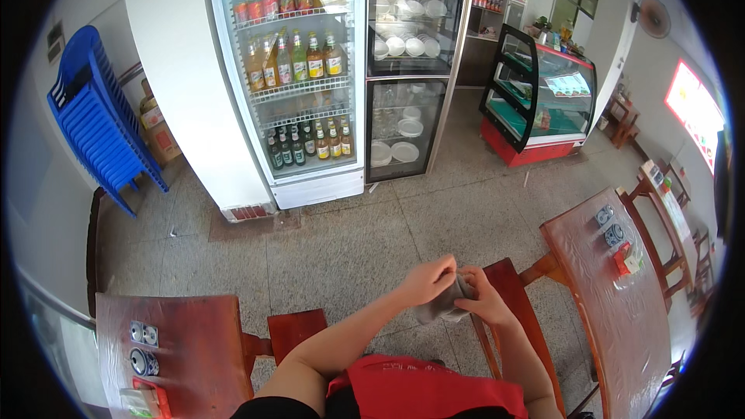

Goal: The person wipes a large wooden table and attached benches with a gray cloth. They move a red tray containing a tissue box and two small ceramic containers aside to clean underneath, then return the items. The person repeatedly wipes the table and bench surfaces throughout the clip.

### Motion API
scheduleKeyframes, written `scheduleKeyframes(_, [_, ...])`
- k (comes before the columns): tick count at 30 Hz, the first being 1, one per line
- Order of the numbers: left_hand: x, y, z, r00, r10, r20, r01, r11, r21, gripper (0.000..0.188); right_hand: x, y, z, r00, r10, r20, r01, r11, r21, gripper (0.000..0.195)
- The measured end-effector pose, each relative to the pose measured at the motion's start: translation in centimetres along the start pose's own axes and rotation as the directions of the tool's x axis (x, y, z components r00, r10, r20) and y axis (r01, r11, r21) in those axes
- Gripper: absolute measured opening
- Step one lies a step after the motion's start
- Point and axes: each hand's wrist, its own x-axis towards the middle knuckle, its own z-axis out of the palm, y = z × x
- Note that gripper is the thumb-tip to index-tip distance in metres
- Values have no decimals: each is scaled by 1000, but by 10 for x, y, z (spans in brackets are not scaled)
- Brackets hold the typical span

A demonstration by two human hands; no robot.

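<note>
A grey cloth (440,306) hangs bunched between my two hands, in front of the red apron (419,387) I wear. My left hand (429,280) pinches its upper edge, the fingers curled in. On the other side my right hand (484,298) grips the cloth, thumb across its front. Part of the cloth is hidden behind the fingers. Both hands are in the air above the speckled floor, close to the end of a red wooden bench (515,314) on the right.
A wooden table (198,355) with a stool (297,329) stands left; a plastic-covered table (617,314) stands right. Ahead are a drinks fridge (317,186), a dish cabinet (407,128) and a glass display case (535,99). Stacked blue chairs (105,122) lean at the far left.
</note>
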Motion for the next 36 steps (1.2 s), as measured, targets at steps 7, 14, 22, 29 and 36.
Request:
scheduleKeyframes(7, [-24, 25, -3, 969, 224, 102, -243, 938, 249, 12, 31, -1, 10, 939, -280, -202, 81, 747, -660, 21])
scheduleKeyframes(14, [-42, -8, -23, 960, -237, -151, 242, 970, 13, 41, 29, -29, 35, 973, -225, -53, 218, 969, -116, 11])
scheduleKeyframes(22, [-34, -30, -31, 961, -217, -170, 242, 959, 146, 36, 33, -62, 23, 957, -287, -39, 281, 953, -113, 12])
scheduleKeyframes(29, [-42, -35, -51, 967, 91, -237, -35, 973, 229, 21, 34, -81, 2, 943, -317, -102, 304, 944, -129, 14])
scheduleKeyframes(36, [-40, -3, -81, 954, -239, -179, 281, 922, 268, 30, 40, -93, -15, 927, -308, -214, 272, 945, -181, 12])
